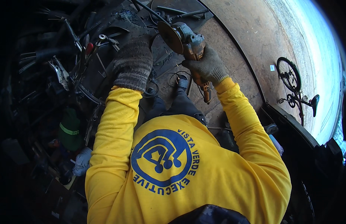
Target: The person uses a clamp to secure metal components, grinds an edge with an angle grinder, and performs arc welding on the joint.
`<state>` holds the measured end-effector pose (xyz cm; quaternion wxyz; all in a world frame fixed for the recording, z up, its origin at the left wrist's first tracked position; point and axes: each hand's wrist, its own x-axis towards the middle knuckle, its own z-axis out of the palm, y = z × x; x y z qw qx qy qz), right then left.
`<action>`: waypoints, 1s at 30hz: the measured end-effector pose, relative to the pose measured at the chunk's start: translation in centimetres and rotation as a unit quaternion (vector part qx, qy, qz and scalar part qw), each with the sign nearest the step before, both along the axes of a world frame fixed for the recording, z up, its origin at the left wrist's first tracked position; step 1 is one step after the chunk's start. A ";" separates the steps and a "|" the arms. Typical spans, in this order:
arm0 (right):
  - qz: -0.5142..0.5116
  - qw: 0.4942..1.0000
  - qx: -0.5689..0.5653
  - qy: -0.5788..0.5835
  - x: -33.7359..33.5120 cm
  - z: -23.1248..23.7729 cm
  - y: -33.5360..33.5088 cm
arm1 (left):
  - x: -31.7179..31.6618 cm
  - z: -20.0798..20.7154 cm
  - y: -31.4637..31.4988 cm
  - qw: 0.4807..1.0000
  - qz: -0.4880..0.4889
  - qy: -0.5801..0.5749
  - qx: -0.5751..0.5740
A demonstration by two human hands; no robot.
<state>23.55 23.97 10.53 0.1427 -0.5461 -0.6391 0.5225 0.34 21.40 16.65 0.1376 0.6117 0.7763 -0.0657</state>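
My right hand (209, 67), in a grey knit glove, is wrapped round the body of an angle grinder (186, 33). The grinder's round disc (170, 37) is at its left end, tilted. Below the glove its handle end shows yellow and black. My left hand (133, 61), in a dark striped knit glove, is curled over the dark metal work surface, left of the disc and apart from it. Its fingertips are turned away, and whatever they hold is hidden. Dark metal pieces (184, 15) lie beyond the grinder.
Locking pliers (60, 74), a red-handled tool (89, 49) and other hand tools crowd the dark left side. A cable loop (173, 79) lies near my foot. A green cap (69, 128) sits at lower left. On the right a bicycle (294, 91) stands beyond a dark metal edge.
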 end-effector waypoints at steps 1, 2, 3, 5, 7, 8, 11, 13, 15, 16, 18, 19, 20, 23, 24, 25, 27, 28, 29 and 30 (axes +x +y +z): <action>0.001 1.000 -0.004 0.004 0.0 -0.1 0.0 | 0.1 0.1 0.0 1.000 -0.003 0.009 -0.006; 0.001 1.000 -0.008 0.009 0.0 -0.2 0.0 | 0.0 0.1 -0.1 1.000 -0.003 0.010 -0.007; 0.002 1.000 -0.012 0.013 0.0 -0.3 0.0 | -0.1 0.1 -0.1 1.000 -0.002 0.011 -0.009; 0.004 1.000 0.005 0.015 -0.1 -0.4 -0.1 | -0.3 0.0 -0.3 1.000 0.005 0.011 -0.009; 0.002 1.000 0.002 0.007 0.0 -0.4 -0.1 | -0.4 -0.2 -0.3 1.000 0.012 0.005 -0.004; -0.002 1.000 -0.009 -0.003 0.2 -0.2 0.0 | -0.1 -0.3 -0.1 1.000 0.013 -0.002 -0.004; -0.002 1.000 -0.009 -0.010 0.3 0.1 0.1 | 0.3 0.0 0.2 1.000 0.022 -0.007 -0.011; 0.004 1.000 -0.007 -0.005 0.0 0.4 0.1 | 0.2 0.7 0.0 0.999 0.032 0.003 -0.025; 0.004 1.000 -0.014 -0.005 -0.1 0.7 0.1 | 0.0 0.3 -0.1 0.999 0.024 0.012 -0.019; 0.002 1.000 -0.011 -0.002 -0.1 0.9 0.1 | 0.0 0.2 0.0 1.000 0.019 0.016 -0.016; -0.001 1.000 -0.005 0.006 -0.2 1.1 0.0 | 0.0 0.2 0.0 0.999 0.023 0.013 -0.018; -0.001 1.000 -0.004 0.008 -0.2 0.9 0.0 | -0.1 0.3 0.0 0.999 0.025 0.012 -0.019; -0.001 1.000 -0.004 0.011 -0.3 0.4 -0.1 | -0.2 0.2 -0.1 0.999 0.026 0.012 -0.016; -0.004 1.000 -0.007 -0.006 0.2 0.0 0.1 | -0.2 -0.5 0.1 1.000 0.016 -0.006 -0.001; -0.006 1.000 -0.010 -0.017 0.5 -0.1 0.1 | 0.0 -0.7 0.2 1.000 0.011 -0.022 0.009; -0.003 1.000 -0.011 -0.011 0.4 0.0 0.1 | -0.1 -0.5 0.1 0.999 0.013 -0.032 0.018; 0.001 1.000 -0.012 -0.003 0.3 0.4 0.2 | -0.2 -0.6 0.0 1.000 0.010 -0.024 0.017; 0.001 1.000 -0.013 -0.009 0.3 0.7 0.2 | -0.2 -0.7 0.0 1.000 0.008 -0.021 0.016; 0.008 1.000 -0.014 -0.008 -0.2 1.1 0.1 | -0.5 -0.3 -0.4 1.000 0.012 -0.013 0.012; 0.014 1.000 -0.016 -0.008 -0.6 1.3 0.0 | -0.7 0.2 -0.7 1.000 0.016 -0.005 0.008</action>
